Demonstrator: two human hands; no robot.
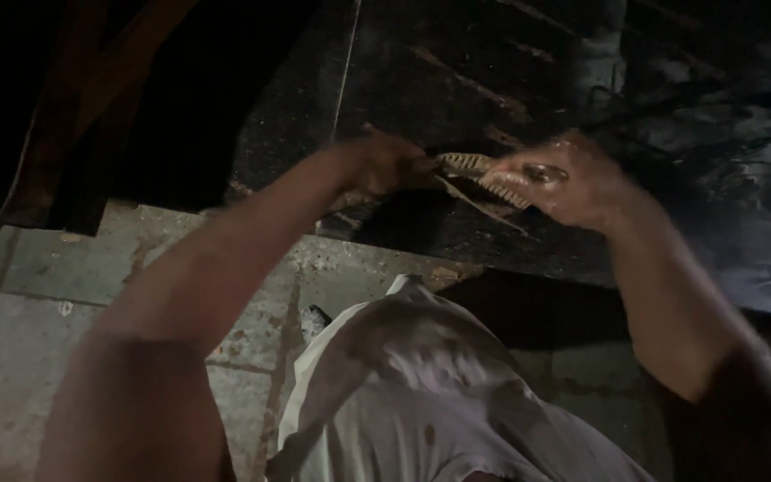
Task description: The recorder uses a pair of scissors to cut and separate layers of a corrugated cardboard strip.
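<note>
A person leans over a dark, wet stone slab in dim light, both bare arms stretched forward, with grey paving at eight o'clock and a dark wooden frame leaning at ten o'clock. Just left of centre, the left hand is closed around one end of a small pale, ribbed fibrous strip (possibly a scrap of husk or woven scrubber; the blur leaves it unclear). The strip spans the gap between the two hands, slightly above the slab's front edge, a thin strand trailing down from it toward four o'clock. At two o'clock from the picture's centre, the right hand, glistening wet, curls over the strip's other end, fingers bent and pinching it. A pale, stained garment fills the six o'clock foreground. Judging by the wet skin and frayed fibres, the strip could slip from the grip or tear apart if pulled hard
</note>
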